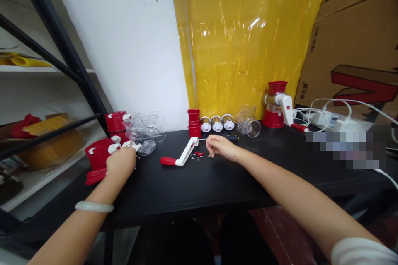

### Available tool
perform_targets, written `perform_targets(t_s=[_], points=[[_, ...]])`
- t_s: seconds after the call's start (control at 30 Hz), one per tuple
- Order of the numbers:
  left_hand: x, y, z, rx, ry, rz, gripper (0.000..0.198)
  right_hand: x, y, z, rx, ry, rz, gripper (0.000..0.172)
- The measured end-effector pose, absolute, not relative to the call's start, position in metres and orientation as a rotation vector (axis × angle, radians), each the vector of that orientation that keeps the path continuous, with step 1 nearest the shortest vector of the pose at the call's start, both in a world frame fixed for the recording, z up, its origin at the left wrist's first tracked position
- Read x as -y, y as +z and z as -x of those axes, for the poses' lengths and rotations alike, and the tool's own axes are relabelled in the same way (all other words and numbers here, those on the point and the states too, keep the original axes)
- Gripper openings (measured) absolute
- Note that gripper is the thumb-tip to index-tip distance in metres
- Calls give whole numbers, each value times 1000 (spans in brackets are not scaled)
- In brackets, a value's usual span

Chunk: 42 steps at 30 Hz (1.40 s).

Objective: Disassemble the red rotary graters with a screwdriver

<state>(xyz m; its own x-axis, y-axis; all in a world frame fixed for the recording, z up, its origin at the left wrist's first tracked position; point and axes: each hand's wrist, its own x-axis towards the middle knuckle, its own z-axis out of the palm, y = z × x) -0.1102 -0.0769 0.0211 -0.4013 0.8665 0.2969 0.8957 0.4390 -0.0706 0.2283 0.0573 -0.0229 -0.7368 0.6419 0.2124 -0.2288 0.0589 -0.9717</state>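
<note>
Left grip (121, 161) laid over red grater body (98, 154); closure not discernible. Right grip (221, 147) fingertips drawn together, hold indeterminate. Small red clip (198, 154) just left of it on the surface (174, 186), crank handle (180, 158) beyond. Judged: small-parts pickup, calling next for a fine pinch.

Crank handle (180, 158) on table (217, 182) between left hand (121, 161) and right hand (219, 147); drums (217, 123) behind it; assembled grater (276, 105) far right.

A red grinder (275, 105) stands before yellow sheeting (245, 37), perhaps chargers (323, 118) beside it.
</note>
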Motion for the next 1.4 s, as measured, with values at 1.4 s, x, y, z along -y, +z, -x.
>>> perform_targets(t_s=[1.4], points=[[3, 11, -23, 2004, -757, 2346, 25, -46, -13, -230, 2226, -26, 439, 14]])
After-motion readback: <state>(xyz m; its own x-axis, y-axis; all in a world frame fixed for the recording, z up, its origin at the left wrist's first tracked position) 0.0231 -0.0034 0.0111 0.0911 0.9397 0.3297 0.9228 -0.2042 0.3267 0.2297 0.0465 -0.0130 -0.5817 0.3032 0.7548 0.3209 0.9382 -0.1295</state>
